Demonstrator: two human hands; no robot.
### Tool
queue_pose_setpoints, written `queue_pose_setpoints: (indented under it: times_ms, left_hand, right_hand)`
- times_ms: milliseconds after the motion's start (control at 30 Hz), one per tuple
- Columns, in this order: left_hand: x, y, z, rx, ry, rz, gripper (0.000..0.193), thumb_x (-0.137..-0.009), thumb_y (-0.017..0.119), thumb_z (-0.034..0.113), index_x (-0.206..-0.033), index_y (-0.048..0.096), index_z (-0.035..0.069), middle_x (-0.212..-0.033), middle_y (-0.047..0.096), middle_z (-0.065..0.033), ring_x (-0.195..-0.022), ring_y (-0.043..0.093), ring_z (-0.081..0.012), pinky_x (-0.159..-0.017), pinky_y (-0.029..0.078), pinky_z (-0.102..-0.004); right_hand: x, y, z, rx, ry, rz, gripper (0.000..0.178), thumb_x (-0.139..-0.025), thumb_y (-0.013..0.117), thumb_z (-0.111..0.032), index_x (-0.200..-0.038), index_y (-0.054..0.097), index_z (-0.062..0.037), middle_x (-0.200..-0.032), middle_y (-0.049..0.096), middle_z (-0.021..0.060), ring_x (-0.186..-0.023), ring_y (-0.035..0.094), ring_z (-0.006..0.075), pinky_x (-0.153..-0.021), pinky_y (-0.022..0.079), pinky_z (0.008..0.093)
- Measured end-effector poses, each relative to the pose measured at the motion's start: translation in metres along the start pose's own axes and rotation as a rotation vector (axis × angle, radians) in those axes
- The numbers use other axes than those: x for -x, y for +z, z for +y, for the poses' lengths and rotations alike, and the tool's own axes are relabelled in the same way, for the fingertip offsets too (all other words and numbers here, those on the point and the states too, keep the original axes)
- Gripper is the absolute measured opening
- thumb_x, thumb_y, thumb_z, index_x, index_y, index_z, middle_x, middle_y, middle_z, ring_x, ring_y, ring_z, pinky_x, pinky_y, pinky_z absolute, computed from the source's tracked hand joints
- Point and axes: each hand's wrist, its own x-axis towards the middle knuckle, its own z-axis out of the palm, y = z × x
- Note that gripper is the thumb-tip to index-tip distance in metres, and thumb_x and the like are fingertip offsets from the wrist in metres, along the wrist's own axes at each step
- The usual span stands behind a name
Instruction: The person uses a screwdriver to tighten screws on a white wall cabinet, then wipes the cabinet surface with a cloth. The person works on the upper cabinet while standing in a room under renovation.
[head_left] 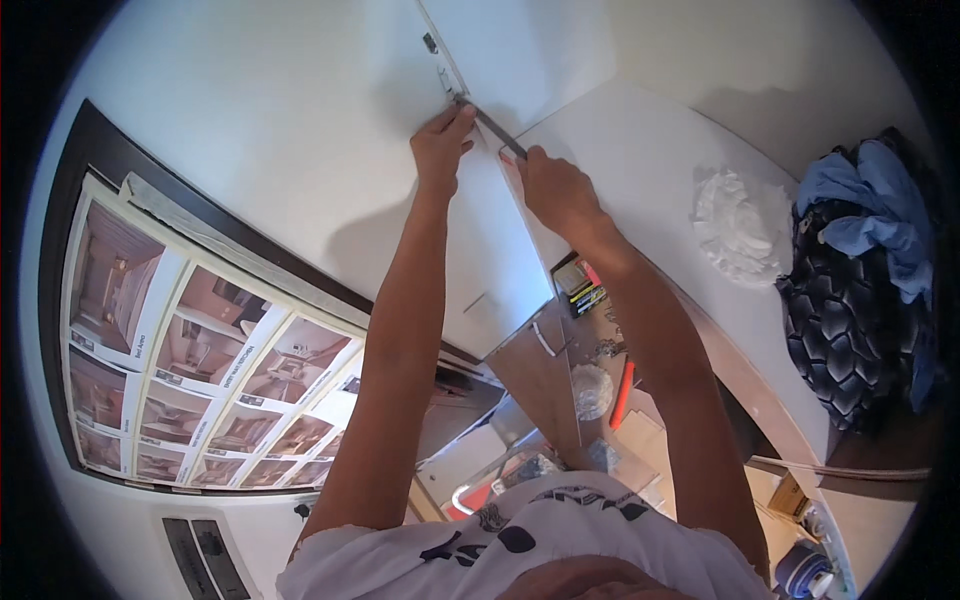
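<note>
Metal strip [497, 131], thin and grey, lies slanted along the edge of a white panel [640, 160], its upper end pinched under the left hand [440, 150], its lower end gripped by the right hand [555, 188], crumpled white cloth [738, 222] well apart to the right

White cabinet panel [300, 150], grey metal strip [497, 132], blue cloth [860, 200], black-framed poster [180, 370].

White walls [250, 90], a dark-framed board of room photos [190, 370] at left, cluttered floor [560, 400] below
</note>
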Motion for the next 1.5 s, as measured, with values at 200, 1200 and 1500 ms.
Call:
queue_pose_setpoints:
  times_ms: [200,1200,1500]
  left_hand:
    - [0.009,0.002,-0.010,-0.030,0.042,0.022,0.040,-0.082,0.079,0.026,-0.105,0.070,-0.005,-0.091,0.068,-0.0086,-0.082,0.064,-0.0149,-0.071,0.055,-0.0301]
    - [0.000,0.014,-0.013,-0.020,-0.052,0.102,0.036,-0.082,0.080,0.023,-0.099,0.070,-0.007,-0.082,0.067,-0.0061,-0.073,0.059,-0.0145,-0.063,0.046,-0.0285]
    - [0.001,0.002,-0.018,0.011,-0.078,0.006,0.045,-0.085,0.078,0.029,-0.111,0.068,-0.005,-0.099,0.069,-0.0086,-0.092,0.064,-0.0192,-0.079,0.050,-0.0350]
  right_hand:
    - [0.011,-0.001,0.007,-0.054,-0.008,-0.005,0.032,-0.102,0.041,-0.030,-0.097,0.052,-0.0003,-0.078,0.067,0.0239,-0.075,0.068,0.0425,-0.069,0.055,0.0508]
    - [-0.010,0.019,0.003,-0.013,0.041,0.008,0.034,-0.102,0.042,-0.032,-0.097,0.053,0.0001,-0.078,0.068,0.0225,-0.075,0.070,0.0395,-0.067,0.057,0.0478]
    - [0.003,0.000,0.002,-0.044,-0.007,0.010,0.032,-0.102,0.042,-0.029,-0.097,0.052,0.0005,-0.077,0.067,0.0231,-0.075,0.069,0.0406,-0.067,0.056,0.0501]
